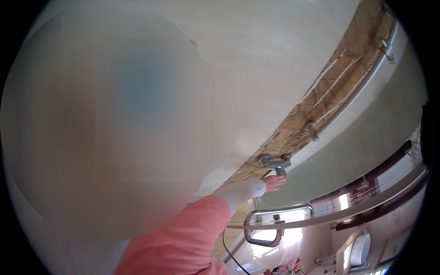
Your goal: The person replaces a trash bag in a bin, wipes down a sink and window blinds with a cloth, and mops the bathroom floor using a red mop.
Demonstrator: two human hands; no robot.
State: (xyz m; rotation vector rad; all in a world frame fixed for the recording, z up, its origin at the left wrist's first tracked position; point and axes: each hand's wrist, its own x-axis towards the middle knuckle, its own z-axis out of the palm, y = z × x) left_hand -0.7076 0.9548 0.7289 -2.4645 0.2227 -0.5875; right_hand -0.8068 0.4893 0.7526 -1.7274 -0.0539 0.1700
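Observation:
An arm in a pink sleeve over a white cuff reaches up from the bottom edge, and I take the hand at its end as my right hand (274,183). It is at the lower end of a chrome wall mixer tap (276,165), with the fingers stretched out. Whether they grip the tap or only touch it cannot be told. The tap is fixed to a brown patterned tile band (292,120) that crosses the pale wall (261,65). My left hand is out of view. A large blurred patch hides the left half.
A looped metal handle (248,228) sits on the edge of what looks like a glass panel. Higher along the tile band are a metal fitting (312,131) and a bracket (387,51). A dark cable (232,254) runs below the arm. A white basin (360,250) is at lower right.

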